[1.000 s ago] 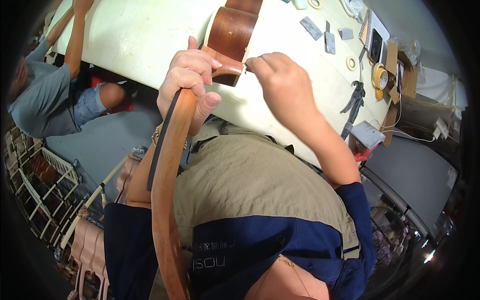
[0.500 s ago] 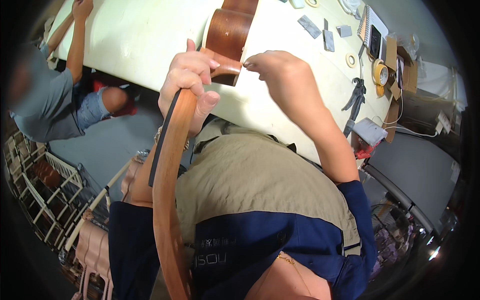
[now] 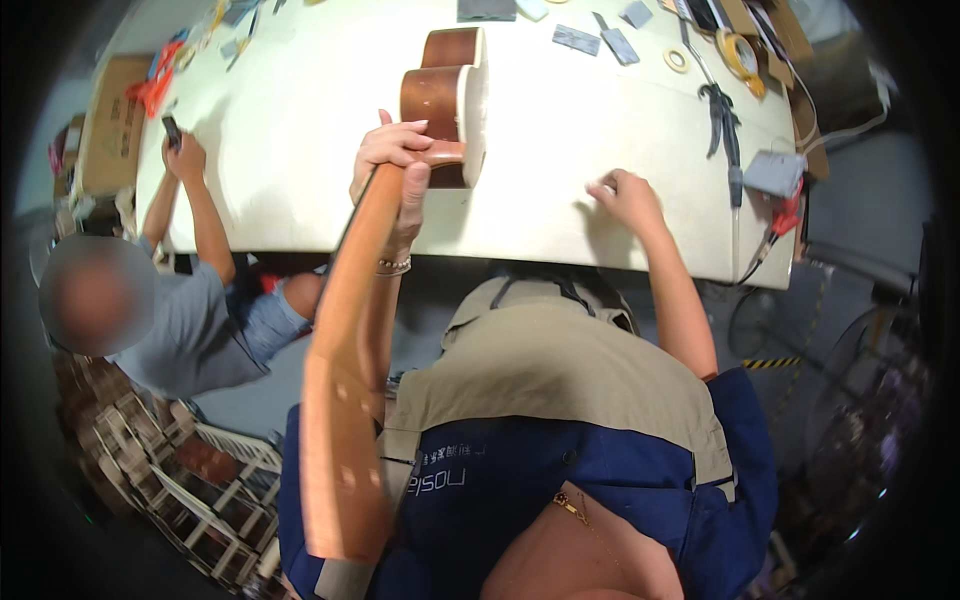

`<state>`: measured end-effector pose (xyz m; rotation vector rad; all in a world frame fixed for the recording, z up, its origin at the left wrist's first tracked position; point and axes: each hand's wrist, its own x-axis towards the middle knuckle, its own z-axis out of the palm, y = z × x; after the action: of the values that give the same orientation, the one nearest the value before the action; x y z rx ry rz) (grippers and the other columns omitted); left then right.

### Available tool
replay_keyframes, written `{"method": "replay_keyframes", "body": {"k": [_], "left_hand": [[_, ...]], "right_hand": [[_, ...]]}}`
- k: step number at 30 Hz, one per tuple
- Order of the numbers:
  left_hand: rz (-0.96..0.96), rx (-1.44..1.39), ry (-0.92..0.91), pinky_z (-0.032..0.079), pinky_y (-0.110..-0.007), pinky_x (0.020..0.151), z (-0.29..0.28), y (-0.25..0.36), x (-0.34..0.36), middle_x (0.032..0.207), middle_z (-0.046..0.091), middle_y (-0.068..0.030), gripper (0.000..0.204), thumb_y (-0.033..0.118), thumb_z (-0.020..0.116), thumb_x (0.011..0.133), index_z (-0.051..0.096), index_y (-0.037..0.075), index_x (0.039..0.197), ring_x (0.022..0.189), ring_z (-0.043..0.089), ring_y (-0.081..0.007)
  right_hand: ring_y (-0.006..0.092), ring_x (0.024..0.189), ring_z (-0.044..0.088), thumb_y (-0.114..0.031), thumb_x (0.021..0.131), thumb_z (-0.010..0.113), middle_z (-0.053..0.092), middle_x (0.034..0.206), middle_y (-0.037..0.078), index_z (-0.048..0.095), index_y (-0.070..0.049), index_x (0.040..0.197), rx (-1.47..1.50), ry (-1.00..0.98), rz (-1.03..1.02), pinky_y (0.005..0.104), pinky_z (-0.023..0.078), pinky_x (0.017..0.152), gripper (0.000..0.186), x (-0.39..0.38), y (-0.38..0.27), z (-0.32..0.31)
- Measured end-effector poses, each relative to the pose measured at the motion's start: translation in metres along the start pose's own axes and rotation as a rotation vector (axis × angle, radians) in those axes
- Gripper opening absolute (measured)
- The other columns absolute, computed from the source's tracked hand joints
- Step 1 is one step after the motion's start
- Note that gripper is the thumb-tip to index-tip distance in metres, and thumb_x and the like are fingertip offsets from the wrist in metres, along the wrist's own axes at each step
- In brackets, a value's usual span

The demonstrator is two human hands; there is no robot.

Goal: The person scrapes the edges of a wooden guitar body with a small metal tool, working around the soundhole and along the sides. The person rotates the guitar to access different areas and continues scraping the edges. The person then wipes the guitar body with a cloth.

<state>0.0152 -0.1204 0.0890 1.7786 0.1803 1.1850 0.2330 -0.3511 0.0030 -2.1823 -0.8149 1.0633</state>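
Note:
A small guitar (image 3: 432,97) with a brown body and pale edging stands on its side on the white table (image 3: 560,140). Its neck (image 3: 350,310) runs toward me past the table edge, and the headstock (image 3: 345,460) with small holes is by my chest. My left hand (image 3: 398,160) is closed around the neck close to the body. Off to the right, my right hand (image 3: 632,203) is just over the tabletop, away from the guitar. Its fingers are curled and pressed together; whether they pinch anything small is hidden.
Grey flat blocks (image 3: 577,40), a tape roll (image 3: 676,61), larger yellow tape (image 3: 738,55) and a black air blow gun (image 3: 718,118) lie to the right. A co-worker (image 3: 200,320) sits at the left, holding a dark tool. A slatted rack (image 3: 190,490) stands lower left.
My right hand has moved away from the guitar body to the right. My left hand keeps its grip on the neck. The view has shifted, showing more of the table and the co-worker.

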Motion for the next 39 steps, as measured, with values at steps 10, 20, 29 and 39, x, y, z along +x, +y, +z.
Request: {"method": "replay_keyframes", "body": {"k": [10, 20, 29, 39], "left_hand": [[-0.405, 0.025, 0.055, 0.045, -0.048, 0.100, -0.018, 0.094, -0.004, 0.076, 0.058, -0.0069, 0.043, 0.044, 0.052, 0.098, 0.051, 0.003, 0.085, 0.075, 0.064, -0.0199], [-0.844, 0.043, -0.119, 0.049, -0.029, 0.064, 0.034, 0.037, -0.096, 0.068, 0.056, -0.0071, 0.066, 0.062, 0.034, 0.098, 0.051, -0.002, 0.096, 0.067, 0.059, -0.0165], [-0.861, 0.097, -0.137, 0.044, -0.030, 0.069, 0.083, 0.012, -0.112, 0.066, 0.057, -0.0059, 0.067, 0.063, 0.033, 0.099, 0.053, -0.001, 0.096, 0.067, 0.055, -0.0160], [-0.832, -0.014, -0.179, 0.049, -0.029, 0.064, 0.091, 0.010, -0.101, 0.072, 0.054, -0.0076, 0.058, 0.055, 0.036, 0.101, 0.050, 0.000, 0.097, 0.067, 0.056, -0.0157]], "right_hand": [[0.0355, 0.079, 0.067, -0.032, 0.092, 0.061, 0.068, 0.079, 0.020, 0.069, -0.003, 0.089, -0.093, 0.264, 0.073, 0.0435, 0.051, 0.073, 0.031, -0.094, -0.007, 0.054], [0.0168, 0.071, 0.062, -0.010, 0.097, 0.052, 0.064, 0.076, 0.009, 0.064, 0.001, 0.101, 0.345, 0.092, -0.107, 0.0306, 0.051, 0.070, 0.017, -0.133, -0.020, 0.074], [0.0233, 0.077, 0.064, -0.013, 0.094, 0.056, 0.066, 0.078, 0.011, 0.066, 0.000, 0.096, 0.244, -0.183, -0.148, 0.0340, 0.049, 0.074, 0.016, -0.118, -0.035, 0.047], [0.0293, 0.072, 0.062, -0.013, 0.090, 0.063, 0.065, 0.077, 0.012, 0.065, -0.001, 0.087, -0.025, -0.190, -0.267, 0.0355, 0.049, 0.068, 0.012, -0.089, -0.034, 0.041]]}}
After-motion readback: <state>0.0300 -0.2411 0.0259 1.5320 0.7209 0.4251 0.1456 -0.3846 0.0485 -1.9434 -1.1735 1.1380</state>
